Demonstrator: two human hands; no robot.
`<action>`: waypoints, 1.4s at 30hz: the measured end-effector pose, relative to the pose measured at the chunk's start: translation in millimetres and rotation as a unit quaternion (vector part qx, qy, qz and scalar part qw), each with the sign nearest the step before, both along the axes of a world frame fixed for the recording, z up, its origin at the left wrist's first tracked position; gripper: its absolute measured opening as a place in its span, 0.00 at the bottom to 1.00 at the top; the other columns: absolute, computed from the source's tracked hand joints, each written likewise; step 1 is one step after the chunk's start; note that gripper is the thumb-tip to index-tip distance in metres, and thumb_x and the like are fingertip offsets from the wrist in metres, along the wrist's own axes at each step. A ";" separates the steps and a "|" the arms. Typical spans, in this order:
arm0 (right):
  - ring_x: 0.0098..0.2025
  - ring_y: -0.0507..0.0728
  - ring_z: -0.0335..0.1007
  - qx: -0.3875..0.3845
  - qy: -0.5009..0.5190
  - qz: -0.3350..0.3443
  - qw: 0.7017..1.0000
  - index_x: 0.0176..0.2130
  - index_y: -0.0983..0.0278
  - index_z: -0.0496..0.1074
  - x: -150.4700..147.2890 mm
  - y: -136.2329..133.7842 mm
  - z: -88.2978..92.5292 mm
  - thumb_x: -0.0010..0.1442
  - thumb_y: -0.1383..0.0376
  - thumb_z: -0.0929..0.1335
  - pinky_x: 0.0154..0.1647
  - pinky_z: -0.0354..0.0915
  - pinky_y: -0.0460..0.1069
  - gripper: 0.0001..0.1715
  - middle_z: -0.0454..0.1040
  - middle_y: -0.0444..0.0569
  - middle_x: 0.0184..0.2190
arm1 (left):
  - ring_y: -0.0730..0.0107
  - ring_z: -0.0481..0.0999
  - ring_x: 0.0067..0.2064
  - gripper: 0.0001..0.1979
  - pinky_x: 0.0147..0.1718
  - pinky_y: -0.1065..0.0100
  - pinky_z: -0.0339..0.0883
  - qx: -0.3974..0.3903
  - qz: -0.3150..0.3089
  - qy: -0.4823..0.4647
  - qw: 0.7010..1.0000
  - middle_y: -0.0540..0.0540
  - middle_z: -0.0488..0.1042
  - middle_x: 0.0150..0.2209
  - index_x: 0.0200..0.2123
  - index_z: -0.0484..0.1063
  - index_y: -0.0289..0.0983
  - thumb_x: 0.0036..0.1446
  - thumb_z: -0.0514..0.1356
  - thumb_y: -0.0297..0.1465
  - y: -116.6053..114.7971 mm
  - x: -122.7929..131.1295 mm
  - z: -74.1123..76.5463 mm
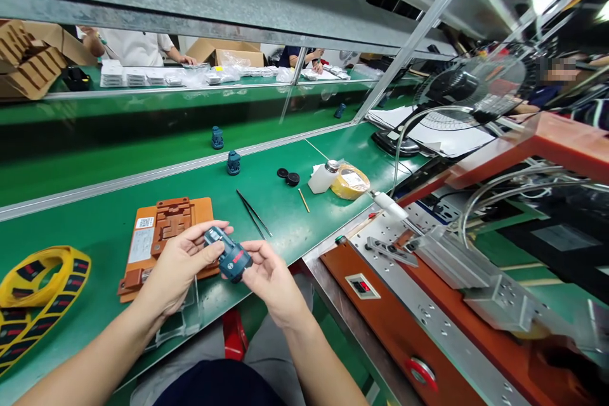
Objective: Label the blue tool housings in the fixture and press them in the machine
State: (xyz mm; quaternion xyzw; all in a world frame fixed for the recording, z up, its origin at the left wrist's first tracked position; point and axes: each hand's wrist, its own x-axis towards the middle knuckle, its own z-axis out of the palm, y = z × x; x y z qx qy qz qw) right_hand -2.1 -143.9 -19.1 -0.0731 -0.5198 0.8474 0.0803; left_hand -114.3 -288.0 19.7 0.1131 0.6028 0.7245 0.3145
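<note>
Above the front of the green bench, both hands are closed on a small dark-blue Bosch device (235, 261) with a red brand label facing up. My left hand (183, 260) grips its far left end, the thumb lying on top. Fingers of my right hand (272, 276) pinch its near right end. Behind the left hand lies an orange fixture board (202, 208) with a brown block on it. Black tweezers (254, 212) rest on the bench beyond the device. A similar blue device (233, 163) stands upright near the bench's back rail.
A yellow label roll (45, 292) lies left. Farther back are black round caps (292, 179), a small stick (303, 200), a white bottle (324, 176) and yellow tape (351, 181). An orange-and-metal machine (380, 304) with a red button and a fan (451, 85) occupy the right. Co-workers sit across.
</note>
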 end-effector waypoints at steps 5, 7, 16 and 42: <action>0.35 0.56 0.78 -0.078 -0.038 0.045 0.995 0.43 0.64 0.71 -1.7 -7.8 7.5 0.62 0.45 0.71 0.45 0.76 0.58 0.25 0.77 0.49 0.37 | 0.58 0.79 0.46 0.23 0.40 0.68 0.75 -0.007 0.018 0.017 1.000 0.40 0.82 0.46 0.44 0.81 0.37 0.45 0.75 0.41 5.5 0.1 -0.5; 0.36 0.56 0.77 -0.107 -0.044 0.050 0.992 0.41 0.65 0.71 -2.1 -10.8 10.1 0.61 0.46 0.72 0.44 0.76 0.58 0.25 0.76 0.48 0.35 | 0.64 0.78 0.42 0.22 0.38 0.70 0.74 -0.006 0.017 0.015 1.000 0.43 0.81 0.42 0.43 0.81 0.37 0.47 0.74 0.41 6.5 0.7 -1.4; 0.26 0.56 0.75 -0.134 -0.052 0.091 0.985 0.43 0.64 0.70 -2.0 -43.2 -5.2 0.64 0.36 0.62 0.36 0.75 0.57 0.35 0.76 0.48 0.29 | 0.80 0.62 0.18 0.15 0.14 0.77 0.54 -0.043 0.000 0.050 0.998 0.55 0.70 0.28 0.38 0.70 0.42 0.55 0.67 0.45 10.2 15.3 -7.2; 0.32 0.53 0.73 -0.078 0.014 0.049 0.996 0.44 0.63 0.74 -8.5 -29.0 3.1 0.67 0.44 0.65 0.36 0.73 0.50 0.26 0.75 0.47 0.35 | 0.73 0.66 0.29 0.13 0.26 0.74 0.65 -0.072 0.021 0.168 0.983 0.55 0.66 0.30 0.35 0.67 0.43 0.62 0.62 0.45 14.7 -4.4 -3.6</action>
